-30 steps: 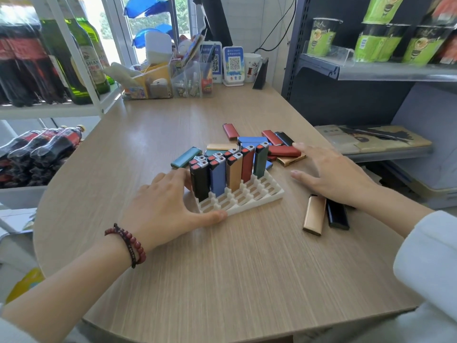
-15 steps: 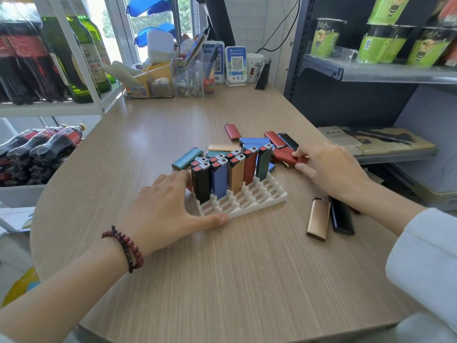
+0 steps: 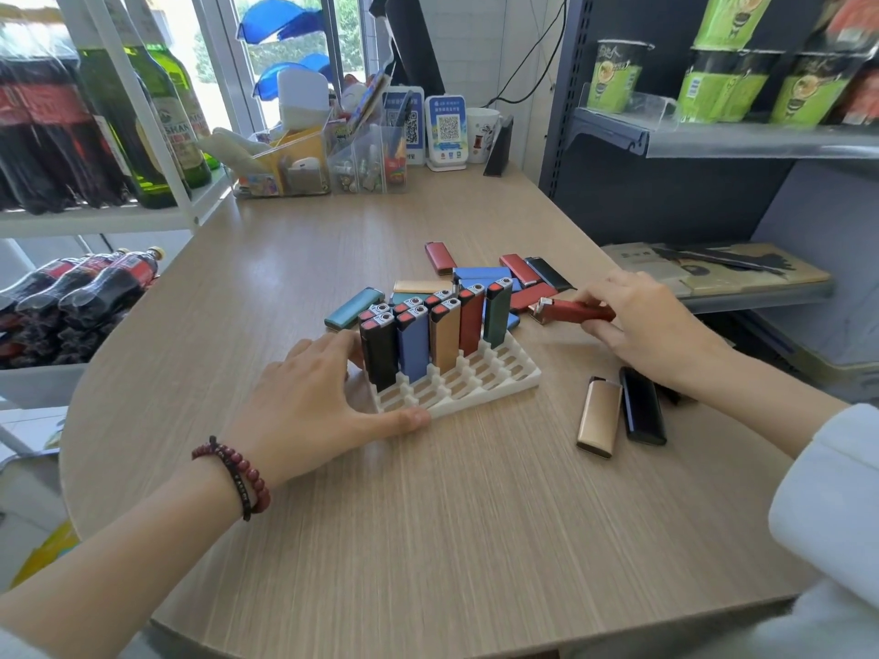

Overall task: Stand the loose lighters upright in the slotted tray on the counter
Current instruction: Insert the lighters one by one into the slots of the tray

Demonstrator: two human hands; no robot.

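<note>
The right hand (image 3: 651,325) pinches a red rectangular plastic lighter (image 3: 578,312) by its base end, with thumb and fingers curled round it. The lighter lies almost level and low over the light wood-grain counter (image 3: 428,539). Its metal head points left toward the white slotted plastic tray (image 3: 475,392), just past the tray's far right corner and apart from it.

The left hand (image 3: 309,397) rests on the counter against the tray's near left corner and grips nothing. Its fingers are relaxed, its thumb lies along the tray's near edge, and the other fingers sit by the tray's left side next to the upright black lighter (image 3: 379,351). A dark red bead bracelet (image 3: 238,473) circles that wrist.

Beside the black lighter, running to the right, stand a blue lighter (image 3: 413,344), a gold lighter (image 3: 445,335), a red upright lighter (image 3: 471,321) and a dark green lighter (image 3: 497,313). The tops of more lighters show close behind them. The tray's near rows of slots hold nothing.

Behind the tray a loose pile of flat lighters (image 3: 480,273) lies on the counter, with a teal lighter (image 3: 352,309) at its left end. Near the right forearm two more lie flat side by side, a gold flat lighter (image 3: 599,416) and a black flat lighter (image 3: 642,406), well apart from the tray.
</note>
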